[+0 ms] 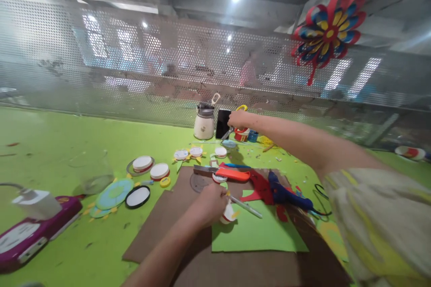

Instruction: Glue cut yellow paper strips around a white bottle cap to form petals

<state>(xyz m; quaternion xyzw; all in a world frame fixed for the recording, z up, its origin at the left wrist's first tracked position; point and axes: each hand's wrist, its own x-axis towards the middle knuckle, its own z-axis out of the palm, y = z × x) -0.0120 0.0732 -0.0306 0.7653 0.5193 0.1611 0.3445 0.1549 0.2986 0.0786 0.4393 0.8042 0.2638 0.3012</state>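
My left hand (213, 205) is closed over the brown board, its fingers at a white disc (229, 214) with yellow paper points. A silver pen-like stick (247, 207) lies just right of those fingers, over green paper (259, 233). Farther off, my right hand (238, 119) is closed on scissors (227, 134), blades pointing down and left. It is in front of a black phone-like slab (222, 124) and beside a red-and-white paper cup (241, 134). An orange-handled cutter (232, 174) lies beyond my left hand, near a blue-and-red glue gun (286, 195).
Brown cardboard (158, 228) lies on the green table. White discs (160, 171), paper flowers (114, 193) and a clear container (96, 172) are at left, with a purple power strip (40, 228). A white jug (204, 123) stands behind, before a perforated metal screen (151, 63).
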